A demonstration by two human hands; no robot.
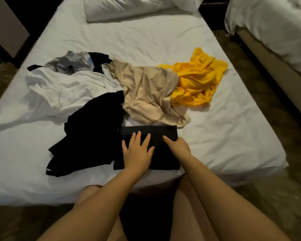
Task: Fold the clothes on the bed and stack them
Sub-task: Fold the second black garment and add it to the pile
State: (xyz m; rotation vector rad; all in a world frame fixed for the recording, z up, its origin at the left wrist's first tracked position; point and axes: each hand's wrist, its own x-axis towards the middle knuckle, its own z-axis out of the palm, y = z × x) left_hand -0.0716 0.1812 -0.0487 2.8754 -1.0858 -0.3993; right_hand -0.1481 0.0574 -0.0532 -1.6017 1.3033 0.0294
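A folded black garment (163, 160) lies at the near edge of the bed (224, 136), directly in front of the person. It has a flat, slightly lighter band along its far side. The left hand (137, 152) rests flat on top of it, with the fingers straight and spread apart. The right hand (178, 146) is at the right edge of the garment. One finger lies straight on the cloth, but the other fingers are hidden, so I cannot tell if they pinch the edge.

A crumpled black garment (90, 133) touches the folded one on the left. Near its lower corner there is a small white mark, too small to read.

Behind these, a row of unfolded clothes crosses the bed: a white garment (63, 91), a grey garment (68, 64) partly under it, a beige garment (146, 91) that almost reaches the folded piece, and a yellow garment (196, 80) on the right. A white pillow (120, 7) lies at the far end. A second bed (271, 23) stands on the right, across a brown floor (276, 197).
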